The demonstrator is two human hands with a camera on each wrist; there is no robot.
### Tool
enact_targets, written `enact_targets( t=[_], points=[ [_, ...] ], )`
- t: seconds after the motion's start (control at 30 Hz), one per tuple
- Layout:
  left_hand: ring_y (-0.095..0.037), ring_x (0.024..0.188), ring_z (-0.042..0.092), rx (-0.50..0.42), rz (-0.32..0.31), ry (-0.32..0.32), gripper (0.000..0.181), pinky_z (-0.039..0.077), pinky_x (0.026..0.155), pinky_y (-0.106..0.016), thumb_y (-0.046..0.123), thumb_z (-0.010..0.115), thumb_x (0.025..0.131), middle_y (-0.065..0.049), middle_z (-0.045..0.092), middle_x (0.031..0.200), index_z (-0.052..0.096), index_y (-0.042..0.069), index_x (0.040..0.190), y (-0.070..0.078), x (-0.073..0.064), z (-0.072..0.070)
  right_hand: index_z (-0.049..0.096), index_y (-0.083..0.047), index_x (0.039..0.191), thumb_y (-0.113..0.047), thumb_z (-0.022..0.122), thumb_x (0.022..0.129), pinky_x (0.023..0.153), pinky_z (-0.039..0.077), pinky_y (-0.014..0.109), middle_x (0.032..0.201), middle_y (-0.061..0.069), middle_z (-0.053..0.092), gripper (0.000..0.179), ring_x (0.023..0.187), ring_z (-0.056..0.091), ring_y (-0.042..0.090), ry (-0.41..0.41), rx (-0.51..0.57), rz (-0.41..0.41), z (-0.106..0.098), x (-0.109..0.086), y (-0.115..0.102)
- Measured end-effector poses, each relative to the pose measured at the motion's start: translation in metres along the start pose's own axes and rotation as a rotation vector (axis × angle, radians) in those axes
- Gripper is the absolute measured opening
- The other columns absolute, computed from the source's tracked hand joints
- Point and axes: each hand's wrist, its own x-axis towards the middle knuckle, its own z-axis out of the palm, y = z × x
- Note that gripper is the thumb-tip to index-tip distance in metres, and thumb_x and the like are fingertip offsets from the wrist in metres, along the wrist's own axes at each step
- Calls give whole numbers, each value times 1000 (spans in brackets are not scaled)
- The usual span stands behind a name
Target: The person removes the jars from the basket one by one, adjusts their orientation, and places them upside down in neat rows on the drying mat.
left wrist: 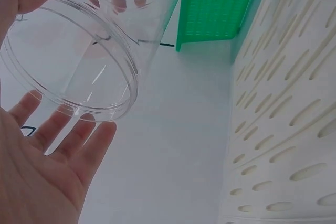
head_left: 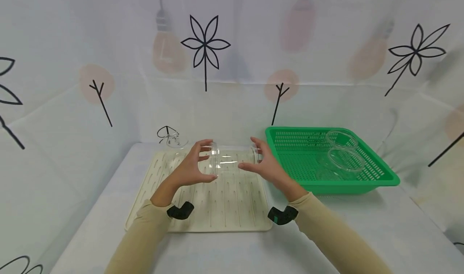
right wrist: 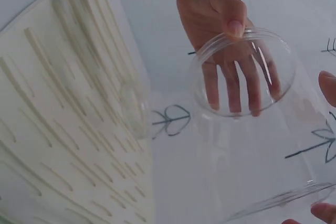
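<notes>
A transparent, glass-like cylindrical jar point(head_left: 229, 157) is held sideways by the wide grip of left hand point(head_left: 190, 168) and right hand point(head_left: 267, 165); even pressure is advised.

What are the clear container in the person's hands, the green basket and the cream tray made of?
Clear container: glass or clear plastic, glossy and colourless; it is see-through with bright highlights, but the look leaves open which.
Green basket: most likely plastic, smooth with a slight sheen, judging by its even colour and regular perforations.
Cream tray: probably moulded plastic, fairly matte, with repeated slots.
</notes>
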Motion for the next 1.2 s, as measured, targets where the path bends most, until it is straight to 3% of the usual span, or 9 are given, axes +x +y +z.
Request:
enact_targets(
  t=[0.27, 0.43, 0.53, 0.87, 1.07, 1.2],
  points=[
    [-38, 127, 32, -24, -10, 13, 91, 36, 99, -48, -5, 76, 70, -23, 22, 141, 16, -7, 138, -4, 0, -1, 17, -8, 147, -35, 76, 76, 97, 33, 56, 144, 20, 25, 97, 130, 25, 36, 55, 107, 66, 11, -3, 14],
    [-36, 128, 31, -15, -21, 10, 92, 37, 99, -44, -3, 76, 71, -22, 20, 142, 14, -4, 139, -5, 1, 1, 20, -2, 145, -37, 71, 79, 98, 31, 56, 140, 24, 28, 91, 128, 27, 38, 69, 189, 89, 16, -7, 26],
    [-36, 127, 32, -9, -31, 15, 92, 38, 99, -41, -3, 76, 71, -22, 21, 142, 14, -4, 139, -5, 1, 1, 21, -1, 143, -39, 68, 81, 97, 31, 55, 138, 24, 30, 87, 126, 28, 37, 63, 221, 89, 19, -9, 32],
    [-44, 127, 28, -100, -36, 33, 90, 35, 98, -52, -6, 72, 74, -27, 18, 140, 10, -6, 140, -4, -2, -2, 33, 1, 135, -43, 64, 84, 97, 30, 54, 134, 22, 38, 74, 122, 35, 34, 9, 241, 36, 26, -11, 38],
    [-42, 127, 29, -90, -40, 41, 94, 34, 99, -53, 2, 75, 74, -19, 15, 145, 10, 8, 142, -29, -2, 3, 35, 4, 130, -31, 63, 86, 94, 32, 49, 128, 21, 40, 63, 117, 37, 33, 47, 312, -45, 24, -12, 30],
    [-41, 127, 33, -58, -35, 40, 93, 33, 101, -50, 8, 78, 73, -19, 21, 144, 14, 10, 141, -38, -2, 5, 32, 5, 129, -19, 61, 86, 95, 33, 46, 129, 22, 39, 57, 118, 37, 32, 79, 342, -53, 22, -11, 26]
  ],
)
